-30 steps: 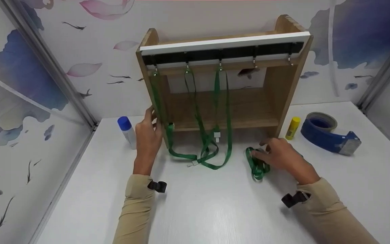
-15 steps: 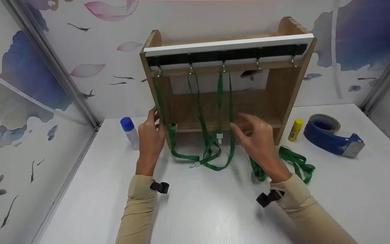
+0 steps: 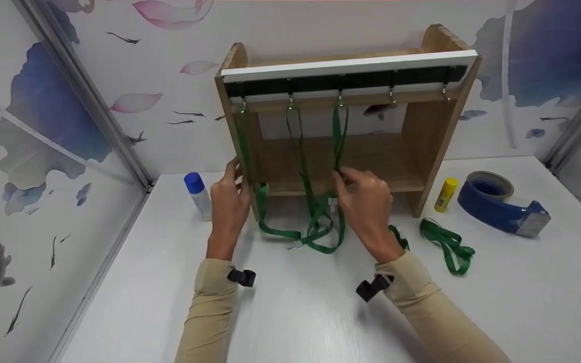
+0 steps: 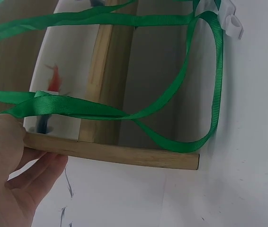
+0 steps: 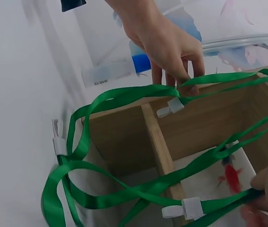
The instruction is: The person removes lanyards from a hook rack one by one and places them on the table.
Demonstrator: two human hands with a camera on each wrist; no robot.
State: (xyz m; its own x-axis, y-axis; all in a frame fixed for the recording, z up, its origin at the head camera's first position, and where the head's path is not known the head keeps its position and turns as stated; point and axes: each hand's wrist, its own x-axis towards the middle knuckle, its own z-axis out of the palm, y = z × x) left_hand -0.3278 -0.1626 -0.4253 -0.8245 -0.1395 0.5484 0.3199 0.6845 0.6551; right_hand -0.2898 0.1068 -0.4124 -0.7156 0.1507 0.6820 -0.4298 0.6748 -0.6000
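The right hand [image 3: 366, 206] pinches the third hanging green strap [image 3: 340, 131] between its fingers, the strap running straight up toward 12 o'clock to its hook [image 3: 340, 99] on the wooden rack [image 3: 421, 146]. The left hand [image 3: 230, 204] grips the rack's left side panel at 9 o'clock. A loose strap [image 3: 447, 244] lies on the surface at 3 o'clock of the right hand, nearer that hand.

We wear long, close-fitting tan sleeves [image 3: 209, 312] that reach both wrists, slightly wrinkled at the cuffs; a small black clip-like mount [image 3: 242, 277] sits at each wrist, and both hands are bare

Tape dispenser [image 3: 502, 204], glue sticks [image 3: 445, 194], probably.
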